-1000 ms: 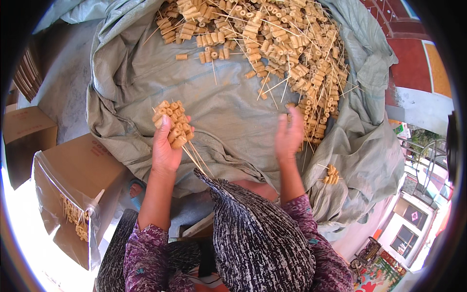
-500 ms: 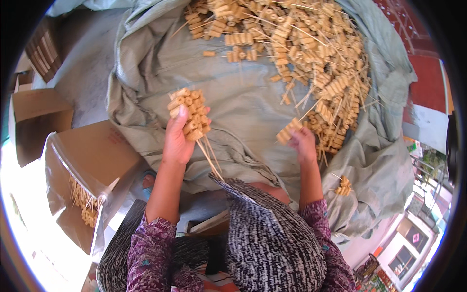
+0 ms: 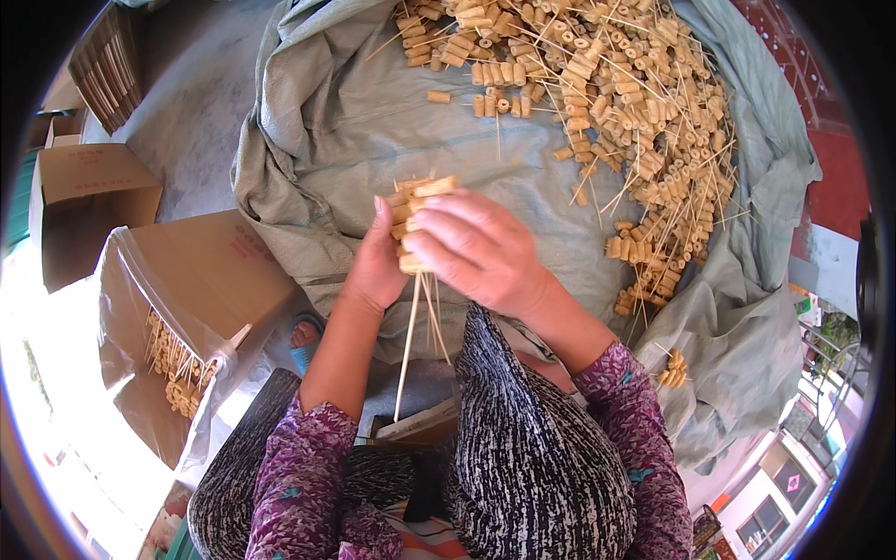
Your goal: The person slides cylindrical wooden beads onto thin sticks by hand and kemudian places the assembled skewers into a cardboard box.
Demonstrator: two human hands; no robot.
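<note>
Skewers of tan cylindrical pieces on thin sticks [image 3: 417, 224] are bunched upright, clamped in the left hand [image 3: 375, 266] grip and pressed by the right hand [image 3: 476, 247] fingers, heads level above the grey-green cloth sheet [image 3: 317, 159].

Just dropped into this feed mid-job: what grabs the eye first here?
Dead centre, the left hand and right hand meet around a bundle of thin wooden skewers threaded with small tan cylinders. Behind them, at upper right, a big loose heap of the same tan skewered pieces lies on a grey-green cloth sheet. At left stands a plastic-lined brown cardboard box holding more of them.
</note>
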